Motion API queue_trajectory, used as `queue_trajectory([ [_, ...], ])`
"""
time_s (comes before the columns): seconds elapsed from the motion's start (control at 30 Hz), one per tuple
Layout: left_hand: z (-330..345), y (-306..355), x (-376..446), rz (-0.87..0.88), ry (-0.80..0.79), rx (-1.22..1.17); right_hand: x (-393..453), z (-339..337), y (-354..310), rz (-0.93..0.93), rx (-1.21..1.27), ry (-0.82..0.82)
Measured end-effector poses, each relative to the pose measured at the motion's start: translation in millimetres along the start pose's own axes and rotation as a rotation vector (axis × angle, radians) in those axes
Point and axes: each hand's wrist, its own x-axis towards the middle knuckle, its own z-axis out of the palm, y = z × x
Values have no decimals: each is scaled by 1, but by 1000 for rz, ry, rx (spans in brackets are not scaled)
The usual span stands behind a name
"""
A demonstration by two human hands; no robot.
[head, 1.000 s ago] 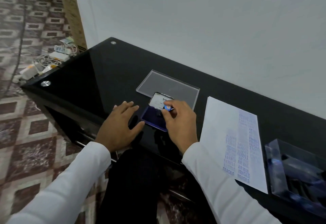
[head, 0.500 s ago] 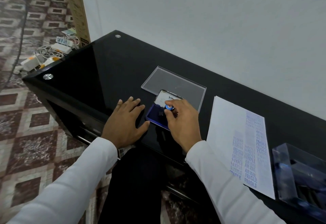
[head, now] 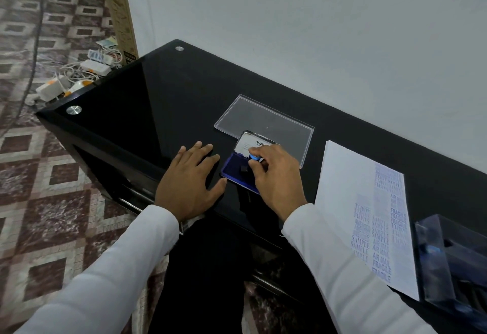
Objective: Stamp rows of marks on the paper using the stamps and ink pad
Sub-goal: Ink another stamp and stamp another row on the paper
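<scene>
A blue ink pad (head: pixel 234 166) lies open on the black glass table (head: pixel 147 102), its lid (head: pixel 250 143) tilted up at the back. My right hand (head: pixel 276 175) is shut on a small stamp with a blue knob (head: pixel 254 157), its dark base pressed down on the pad. My left hand (head: pixel 191 178) lies flat on the table just left of the pad, fingers spread, holding nothing. The white paper (head: pixel 350 189) lies to the right, with columns of blue marks along its right half.
A clear plastic lid (head: pixel 263 120) lies behind the ink pad. A clear box with more stamps (head: pixel 453 262) stands at the right edge. The wall runs close behind the table. Cables and chargers (head: pixel 79 75) lie on the patterned floor at the left.
The view has shifted slightly. My right hand stays on the stamp over the ink pad, and my left hand stays flat beside it.
</scene>
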Motion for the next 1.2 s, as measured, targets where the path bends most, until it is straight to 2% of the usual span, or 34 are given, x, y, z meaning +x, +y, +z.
queue_trajectory([
  [0.57,1,0,2,-12,-21,7,-1,-10,2,-23,44,-61],
  [1.2,-2,2,1,-11,-20,-8,1,-6,5,-29,61,10],
])
